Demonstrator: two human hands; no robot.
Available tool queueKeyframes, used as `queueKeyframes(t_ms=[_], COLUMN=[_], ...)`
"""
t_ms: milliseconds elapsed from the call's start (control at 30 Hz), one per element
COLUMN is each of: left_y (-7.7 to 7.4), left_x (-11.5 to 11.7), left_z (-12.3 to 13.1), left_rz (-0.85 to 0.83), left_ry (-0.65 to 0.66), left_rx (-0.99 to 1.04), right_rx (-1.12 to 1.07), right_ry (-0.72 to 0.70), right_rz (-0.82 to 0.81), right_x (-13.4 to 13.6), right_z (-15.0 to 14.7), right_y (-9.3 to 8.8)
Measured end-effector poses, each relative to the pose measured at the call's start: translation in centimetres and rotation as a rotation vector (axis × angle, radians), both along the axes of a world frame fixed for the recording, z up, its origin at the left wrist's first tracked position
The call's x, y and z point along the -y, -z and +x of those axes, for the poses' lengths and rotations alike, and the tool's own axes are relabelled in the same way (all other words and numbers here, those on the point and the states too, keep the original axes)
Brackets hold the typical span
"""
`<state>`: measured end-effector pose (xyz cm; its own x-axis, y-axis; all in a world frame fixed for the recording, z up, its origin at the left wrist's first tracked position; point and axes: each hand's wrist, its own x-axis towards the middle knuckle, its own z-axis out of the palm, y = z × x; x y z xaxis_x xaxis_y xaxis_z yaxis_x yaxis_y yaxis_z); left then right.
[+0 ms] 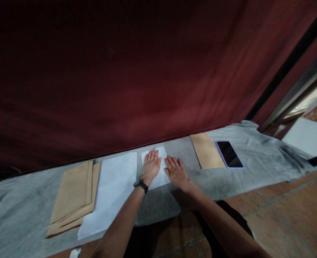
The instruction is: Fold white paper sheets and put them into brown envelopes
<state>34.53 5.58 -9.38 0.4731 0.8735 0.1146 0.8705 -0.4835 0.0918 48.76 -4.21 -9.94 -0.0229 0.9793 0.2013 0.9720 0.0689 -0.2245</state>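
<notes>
A small white sheet of paper [158,183], which looks folded, lies on the grey cloth in front of me. My left hand [151,165] rests flat on it, fingers stretched out and pointing away from me. Over its right edge lies my right hand [176,172], palm down with the fingers spread. Neither hand grips anything. To the left is a stack of larger white sheets [115,182], and beyond that a pile of brown envelopes [74,190]. A single brown envelope [207,152] lies to the right of my hands.
A phone [230,154] with a dark screen lies right of the single envelope. Grey cloth [260,154] covers the long, narrow surface. A dark red curtain [137,82] hangs behind it. At the far right stands a white-topped object [309,138], above a tiled floor [287,208].
</notes>
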Motion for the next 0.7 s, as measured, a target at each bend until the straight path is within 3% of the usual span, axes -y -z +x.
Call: queueKeyframes(t_ms=[300, 567, 700], left_y=[0.1, 0.9, 1.2], left_x=[8.0, 9.9, 10.2], left_z=[-4.0, -7.2, -6.8], left_rz=[0.001, 0.051, 0.066], left_ry=[0.12, -0.025, -0.056], left_rx=[-0.081, -0.053, -0.025], right_rx=[0.003, -0.015, -0.059], right_ry=[-0.015, -0.023, -0.215], right_rz=[-0.005, 0.006, 0.1], right_x=[0.1, 0.4, 1.7], right_z=[0.2, 0.5, -1.5], right_y=[0.0, -0.6, -0.3])
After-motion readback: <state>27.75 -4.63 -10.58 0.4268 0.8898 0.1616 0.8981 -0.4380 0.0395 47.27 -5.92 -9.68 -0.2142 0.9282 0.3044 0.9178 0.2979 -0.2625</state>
